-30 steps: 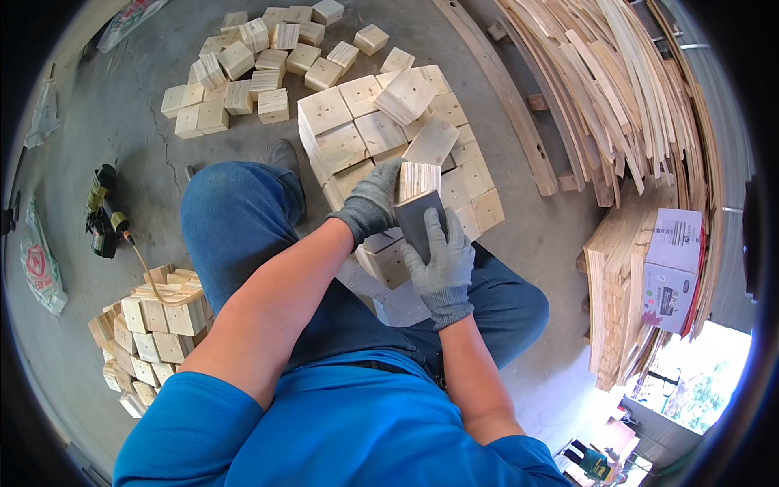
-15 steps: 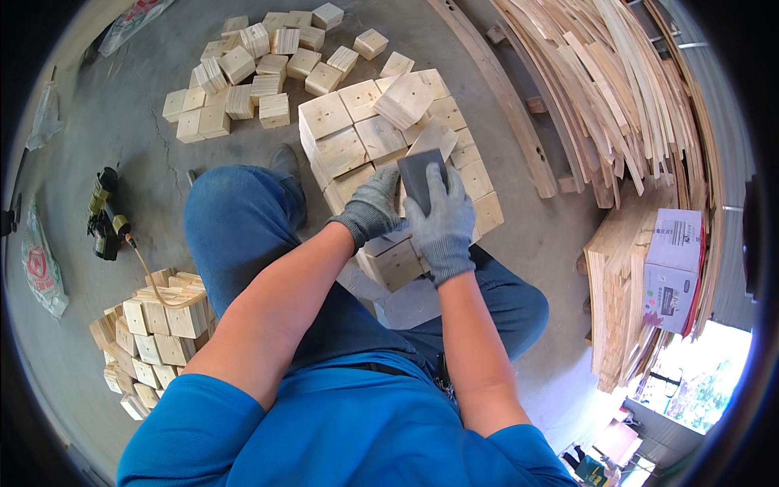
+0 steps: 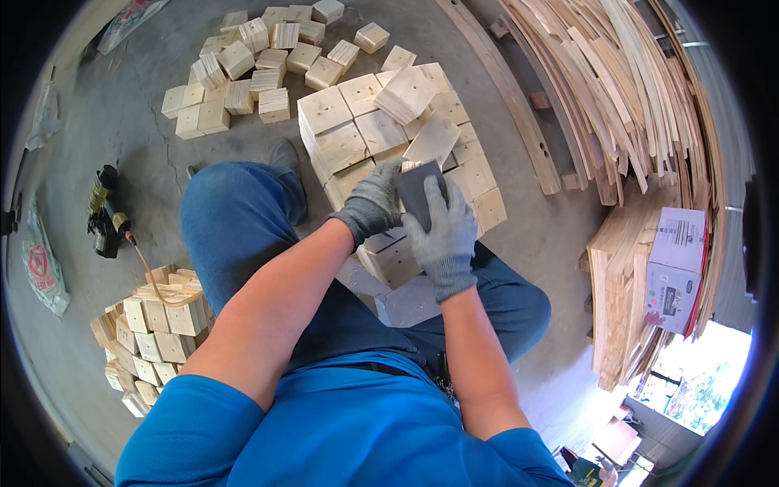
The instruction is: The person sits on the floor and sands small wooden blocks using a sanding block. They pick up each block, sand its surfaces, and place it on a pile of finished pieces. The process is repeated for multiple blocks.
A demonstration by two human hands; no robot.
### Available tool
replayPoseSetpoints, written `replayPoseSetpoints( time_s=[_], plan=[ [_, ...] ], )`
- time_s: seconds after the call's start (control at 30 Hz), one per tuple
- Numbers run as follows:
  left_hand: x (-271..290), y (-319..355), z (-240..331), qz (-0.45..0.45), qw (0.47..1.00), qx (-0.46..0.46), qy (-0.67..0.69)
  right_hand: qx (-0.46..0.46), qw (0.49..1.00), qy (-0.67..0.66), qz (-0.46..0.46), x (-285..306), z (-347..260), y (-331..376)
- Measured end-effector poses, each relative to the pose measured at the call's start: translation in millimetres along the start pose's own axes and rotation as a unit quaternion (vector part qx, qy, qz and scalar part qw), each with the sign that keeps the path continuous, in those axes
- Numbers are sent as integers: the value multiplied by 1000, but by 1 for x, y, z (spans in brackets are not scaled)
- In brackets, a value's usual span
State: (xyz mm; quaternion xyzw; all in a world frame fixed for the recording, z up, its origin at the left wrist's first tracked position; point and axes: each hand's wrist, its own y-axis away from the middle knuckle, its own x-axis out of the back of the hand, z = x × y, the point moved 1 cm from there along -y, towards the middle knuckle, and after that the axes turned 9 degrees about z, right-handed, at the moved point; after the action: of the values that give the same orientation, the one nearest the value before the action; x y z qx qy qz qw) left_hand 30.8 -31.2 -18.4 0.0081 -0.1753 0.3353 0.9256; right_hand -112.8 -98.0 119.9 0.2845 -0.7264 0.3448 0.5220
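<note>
My right hand (image 3: 445, 235), in a grey knit glove, presses its fingers over a dark grey sanding block (image 3: 418, 195). At its left, my gloved left hand (image 3: 372, 203) has its fingers curled against the edge of a wooden block (image 3: 411, 165), mostly covered by the sanding block. Both hands are over a stack of square pale wooden blocks (image 3: 339, 146) between my knees. Two loose blocks lie on the stack beyond my hands: a thick one (image 3: 406, 93) and a flatter-looking one (image 3: 432, 140).
More wooden blocks (image 3: 235, 61) lie scattered on the floor ahead. Another block pile (image 3: 150, 329) stands at my left, with a green-black power tool (image 3: 105, 213) and its hose beyond. Long wood strips (image 3: 600, 89), stacked boards (image 3: 621, 284) and a carton (image 3: 675, 268) line the right side.
My right hand has drawn the sanding block slightly toward me, uncovering more of the flatter loose block. My left hand has barely shifted.
</note>
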Motion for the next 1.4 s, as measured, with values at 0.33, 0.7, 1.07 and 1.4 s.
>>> replayPoseSetpoints(
  time_s=[0.33,0.7,1.07,1.4],
  plan=[
    [-1,-1,5,27,999,-28,-18,-15,1000,-1,13,-15,13,-34],
    [1,-2,8,-2,1000,28,7,31,999,-6,18,7,13,55],
    [4,1,9,-2,1000,10,1,-43,999,9,-17,-5,16,-84],
    [9,0,21,-14,999,30,-16,-53,994,-22,-98,23,40,-95]
  ],
)
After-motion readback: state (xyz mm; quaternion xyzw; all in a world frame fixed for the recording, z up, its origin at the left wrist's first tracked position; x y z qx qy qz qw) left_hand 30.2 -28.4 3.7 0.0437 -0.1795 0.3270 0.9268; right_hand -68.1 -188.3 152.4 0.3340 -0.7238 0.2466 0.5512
